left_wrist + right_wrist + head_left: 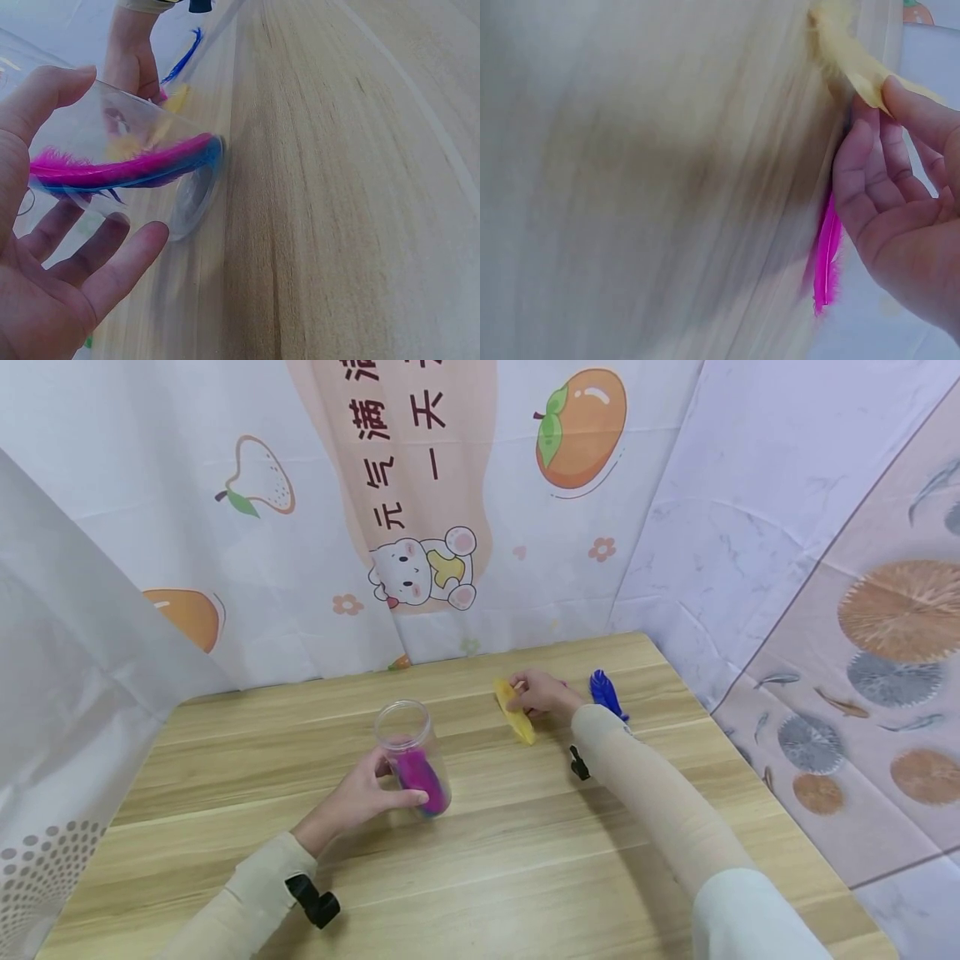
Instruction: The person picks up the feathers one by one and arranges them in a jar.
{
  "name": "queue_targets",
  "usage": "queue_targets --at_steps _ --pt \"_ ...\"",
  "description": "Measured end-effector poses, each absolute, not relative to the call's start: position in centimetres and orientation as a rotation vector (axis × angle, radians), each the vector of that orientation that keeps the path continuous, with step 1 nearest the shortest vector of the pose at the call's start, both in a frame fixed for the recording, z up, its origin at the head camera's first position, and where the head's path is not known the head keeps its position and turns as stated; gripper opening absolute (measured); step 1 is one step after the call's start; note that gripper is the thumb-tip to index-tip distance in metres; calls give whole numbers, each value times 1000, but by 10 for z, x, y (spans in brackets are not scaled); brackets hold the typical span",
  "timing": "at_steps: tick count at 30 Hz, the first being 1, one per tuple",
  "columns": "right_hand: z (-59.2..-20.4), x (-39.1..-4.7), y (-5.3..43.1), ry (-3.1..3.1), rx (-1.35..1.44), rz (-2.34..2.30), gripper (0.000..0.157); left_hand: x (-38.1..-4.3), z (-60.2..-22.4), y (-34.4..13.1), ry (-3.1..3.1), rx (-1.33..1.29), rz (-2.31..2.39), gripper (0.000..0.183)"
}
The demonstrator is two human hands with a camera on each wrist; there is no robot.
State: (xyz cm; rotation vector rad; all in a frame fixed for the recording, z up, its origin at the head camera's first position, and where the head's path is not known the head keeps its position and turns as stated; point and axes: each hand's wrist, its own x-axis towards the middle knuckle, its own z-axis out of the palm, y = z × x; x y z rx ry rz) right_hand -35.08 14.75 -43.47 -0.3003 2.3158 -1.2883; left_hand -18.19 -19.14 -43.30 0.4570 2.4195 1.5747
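A clear plastic jar [437, 753] stands slightly tilted in the head view, its top open. My left hand [358, 800] holds it from the left, thumb on the near side and fingers behind. Inside lie a pink feather [142, 166] and a blue feather [169, 174], pressed along each other. Further right, my right hand [542, 692] pinches a yellow feather [519, 723] between thumb and fingers, just at the tabletop. Below that hand, in the right wrist view, a loose pink feather [827, 259] lies on the table.
A dark blue feather [606, 695] lies on the wooden table [480, 877] to the right of my right hand. Printed curtains [300, 568] hang along the table's back edge and at its sides.
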Motion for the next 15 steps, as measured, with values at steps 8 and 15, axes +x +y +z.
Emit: queue_targets --at_steps 8,15 --pt "-433 -351 142 2358 -313 -1249 33 -183 -434 -193 2404 463 1579 80" --pt "-426 -348 137 2325 -321 -1285 32 -182 -433 -193 2404 436 1578 81"
